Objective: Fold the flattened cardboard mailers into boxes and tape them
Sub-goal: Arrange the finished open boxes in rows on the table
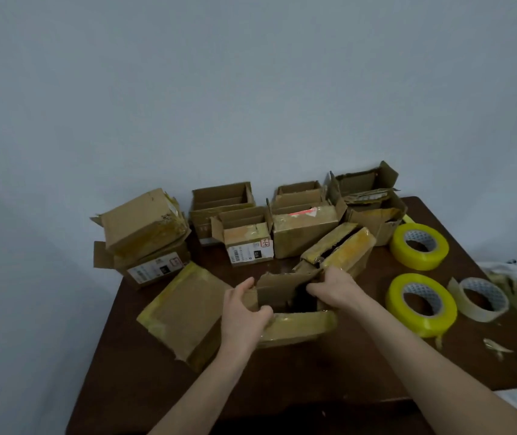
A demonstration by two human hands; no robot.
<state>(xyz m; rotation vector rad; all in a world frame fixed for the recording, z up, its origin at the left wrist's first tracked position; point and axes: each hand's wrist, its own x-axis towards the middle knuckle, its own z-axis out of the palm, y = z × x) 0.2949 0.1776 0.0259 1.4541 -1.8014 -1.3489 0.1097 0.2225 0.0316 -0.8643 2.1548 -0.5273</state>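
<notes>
Two hands hide much of the half-folded box (298, 324) at mid-desk (313, 387), its inside too dark to read. The left grip (246, 312) curls round its left wall, and the right grip (332, 288) pinches its far flap. Right of the box lie three tape rolls (420, 304), behind it open boxes (304, 233), and to its left a taped box (188, 309).

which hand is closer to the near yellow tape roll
Right. The right hand grips the right side of the box, next to the near yellow tape roll. The left hand holds the left side of the box, farther away.
</notes>
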